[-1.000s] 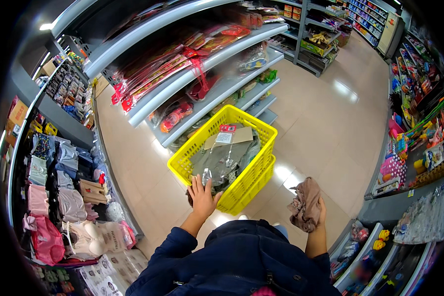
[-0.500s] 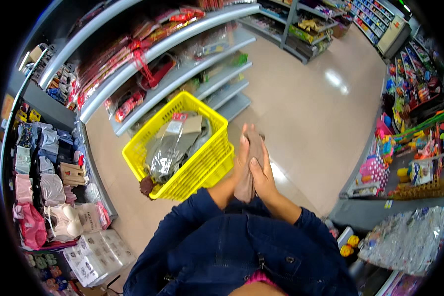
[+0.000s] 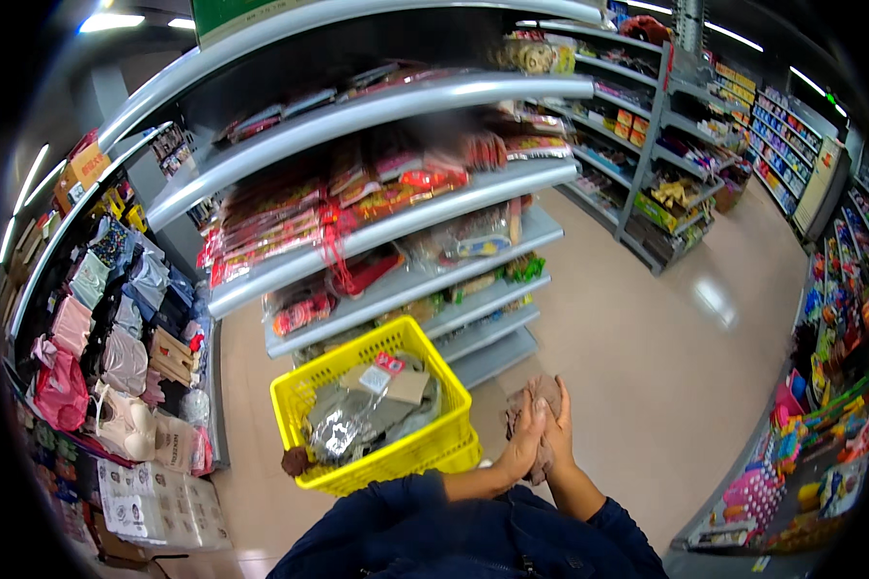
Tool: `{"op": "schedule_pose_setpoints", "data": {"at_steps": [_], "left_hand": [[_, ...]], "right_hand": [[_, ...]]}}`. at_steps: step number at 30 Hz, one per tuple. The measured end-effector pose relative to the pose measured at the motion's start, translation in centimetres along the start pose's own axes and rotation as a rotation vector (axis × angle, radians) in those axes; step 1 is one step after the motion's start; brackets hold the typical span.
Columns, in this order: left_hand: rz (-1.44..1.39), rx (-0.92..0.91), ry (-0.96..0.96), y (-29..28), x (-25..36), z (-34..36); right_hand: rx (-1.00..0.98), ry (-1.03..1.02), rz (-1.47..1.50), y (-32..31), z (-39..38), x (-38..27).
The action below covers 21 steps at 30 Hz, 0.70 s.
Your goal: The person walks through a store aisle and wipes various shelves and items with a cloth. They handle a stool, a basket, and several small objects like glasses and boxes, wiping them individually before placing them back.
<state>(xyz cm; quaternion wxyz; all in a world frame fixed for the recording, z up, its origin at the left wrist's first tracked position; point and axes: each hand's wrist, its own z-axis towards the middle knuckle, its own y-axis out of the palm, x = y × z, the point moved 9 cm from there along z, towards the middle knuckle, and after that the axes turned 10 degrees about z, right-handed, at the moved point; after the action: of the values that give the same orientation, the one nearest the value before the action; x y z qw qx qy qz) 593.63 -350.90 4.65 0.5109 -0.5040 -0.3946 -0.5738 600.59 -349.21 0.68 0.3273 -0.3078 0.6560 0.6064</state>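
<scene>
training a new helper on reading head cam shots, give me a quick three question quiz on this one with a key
1. True or false: the greyish-brown cloth is held between the left hand and the right hand.

2. What colour is the basket beside the left forearm?
a) blue
b) yellow
c) white

3. Fill the gap: the grey item in clear wrap lies ____ the basket.

Key: 1. true; 2. b; 3. inside
</scene>
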Motion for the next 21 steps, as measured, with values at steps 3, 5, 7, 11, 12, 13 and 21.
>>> {"op": "schedule_pose_setpoints", "data": {"at_steps": [3, 5, 7, 11, 12, 13, 21], "left_hand": [[-0.056, 0.007, -0.017, 0.2, 0.1, 4.3], [-0.08, -0.038, -0.014, 0.6, -0.5, 7.1], [-0.015, -0.099, 0.01, 1.5, -0.1, 8.8], [0.045, -0.183, 0.012, 1.5, -1.3, 12.0], [0.064, -0.214, 0.006, 1.6, -1.6, 13.0], [0.076, -0.274, 0.033, 2.1, -1.2, 13.7], [-0.423, -0.648, -0.117, 4.5, -5.0, 20.2]], "right_hand": [[-0.014, -0.018, -0.077, -0.4, 5.3, -0.7], [-0.02, -0.027, -0.019, -0.8, 9.2, -1.1], [0.015, -0.021, -0.005, -2.4, 14.0, -1.1], [0.022, -0.023, 0.068, -3.5, 21.1, 0.9], [0.035, -0.038, 0.093, -4.5, 22.7, 1.4], [0.001, 0.06, 0.161, -5.4, 24.7, 2.5], [-0.449, -0.003, -0.56, -0.2, 31.6, -7.5]]}}
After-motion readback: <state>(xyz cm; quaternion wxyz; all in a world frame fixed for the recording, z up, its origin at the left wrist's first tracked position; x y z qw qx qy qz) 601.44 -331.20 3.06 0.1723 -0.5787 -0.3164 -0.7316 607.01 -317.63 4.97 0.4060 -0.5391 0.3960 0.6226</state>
